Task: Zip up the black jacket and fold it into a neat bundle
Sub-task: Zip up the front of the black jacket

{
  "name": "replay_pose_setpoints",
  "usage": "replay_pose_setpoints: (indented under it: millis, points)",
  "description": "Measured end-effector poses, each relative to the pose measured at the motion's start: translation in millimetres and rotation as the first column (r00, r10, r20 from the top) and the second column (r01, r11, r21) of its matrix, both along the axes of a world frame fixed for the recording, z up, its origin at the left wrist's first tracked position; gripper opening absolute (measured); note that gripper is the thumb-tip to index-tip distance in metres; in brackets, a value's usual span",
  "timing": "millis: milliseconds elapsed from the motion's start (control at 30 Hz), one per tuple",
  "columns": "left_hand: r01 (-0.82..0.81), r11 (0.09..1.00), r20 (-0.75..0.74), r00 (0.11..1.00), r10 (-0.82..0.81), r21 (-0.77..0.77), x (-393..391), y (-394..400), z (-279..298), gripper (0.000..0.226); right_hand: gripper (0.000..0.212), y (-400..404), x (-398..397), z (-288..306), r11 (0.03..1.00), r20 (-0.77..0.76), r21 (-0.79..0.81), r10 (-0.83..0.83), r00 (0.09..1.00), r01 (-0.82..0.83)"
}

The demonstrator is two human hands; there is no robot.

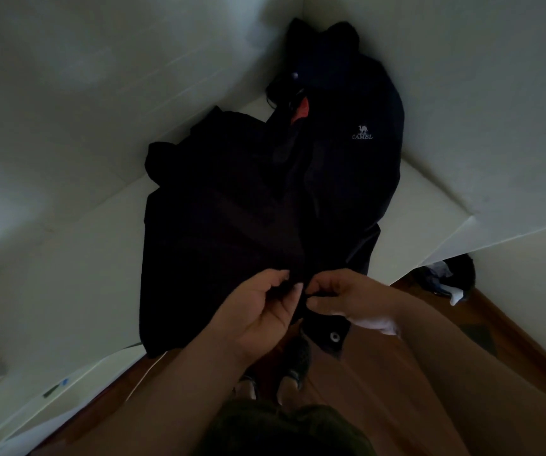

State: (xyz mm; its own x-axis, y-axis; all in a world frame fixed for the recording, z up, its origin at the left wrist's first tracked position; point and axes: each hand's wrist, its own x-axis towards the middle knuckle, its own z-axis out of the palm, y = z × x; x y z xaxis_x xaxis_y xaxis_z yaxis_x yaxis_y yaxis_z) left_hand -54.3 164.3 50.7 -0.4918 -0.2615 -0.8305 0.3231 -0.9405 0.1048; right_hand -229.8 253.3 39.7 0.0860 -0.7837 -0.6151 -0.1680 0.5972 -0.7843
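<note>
1. White walls meet in a corner ahead of us, dim and greenish in the low light, and a white surface (77, 258) is pushed right into that corner.
2. Below the near edge of that surface we see a reddish-brown wooden floor (512, 327), and our own feet in dark sandals (293, 363) stand on it.
3. At the right, where the surface ends, a small heap of dark and white items (451, 279) lies on the floor; we cannot tell what they are.
4. On the surface the black jacket (232, 225) lies spread lengthwise, its collar end up in the corner and its hem hanging over the near edge.
5. We can read a pale camel logo (362, 132) on the jacket's right chest, and a bit of red lining (301, 110) shows near the collar.
6. A metal snap (334, 336) glints on the hem's right corner.
7. Our left hand (258, 307) pinches the left front edge at the hem, thumb against fingers.
8. Our right hand (347, 297) pinches the opposite edge, fingers curled tight on the fabric, almost touching the left hand.
9. Whether the zipper ends are joined we cannot tell; it is too dark.
</note>
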Motion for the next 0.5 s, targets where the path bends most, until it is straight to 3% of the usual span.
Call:
replay_pose_setpoints:
  millis: [67, 167, 233, 267, 300, 367, 400, 433, 500]
  points:
    - [0.128, 0.991, 0.069, 0.99, -0.126, -0.03, 2, 7, -6, 0.018, 0.006, -5, 0, 4, 1.0, 0.065, 0.018, -0.027, 0.997, 0.026]
    - [0.257, 0.966, 0.185, 0.95, -0.251, -0.009, 8, 11, -16, 0.028, 0.013, -10, 7, 5, 0.991, -0.053, 0.005, 0.133, 0.99, -0.133]
    - [0.404, 0.915, 0.284, 0.878, -0.385, -0.01, 14, 8, -19, 0.029, 0.016, -12, 14, 6, 0.981, -0.106, 0.017, 0.196, 0.975, -0.195]
    - [0.533, 0.846, 0.361, 0.793, -0.49, -0.024, 18, 6, -23, 0.033, 0.016, -14, 16, 6, 0.973, -0.147, 0.025, 0.229, 0.962, -0.228]
    - [0.709, 0.703, 0.466, 0.64, -0.611, -0.053, 23, 3, -24, 0.041, 0.012, -16, 19, 7, 0.961, -0.207, 0.029, 0.274, 0.939, -0.274]
    - [0.974, 0.222, 0.677, 0.193, -0.71, -0.045, 32, -7, -23, 0.061, 0.007, -23, 24, 9, 0.915, -0.336, 0.072, 0.398, 0.854, -0.398]
    - [1.0, -0.012, 0.741, -0.003, -0.672, -0.007, 35, -14, -22, 0.066, 0.011, -26, 28, 11, 0.884, -0.393, 0.118, 0.461, 0.796, -0.453]
    - [0.983, -0.179, 0.773, -0.138, -0.62, 0.033, 37, -23, -19, 0.068, 0.013, -30, 32, 13, 0.851, -0.429, 0.172, 0.519, 0.74, -0.497]
    - [0.923, -0.37, 0.816, -0.29, -0.5, 0.102, 36, -40, -10, 0.068, 0.02, -36, 41, 17, 0.809, -0.462, 0.237, 0.581, 0.67, -0.539]
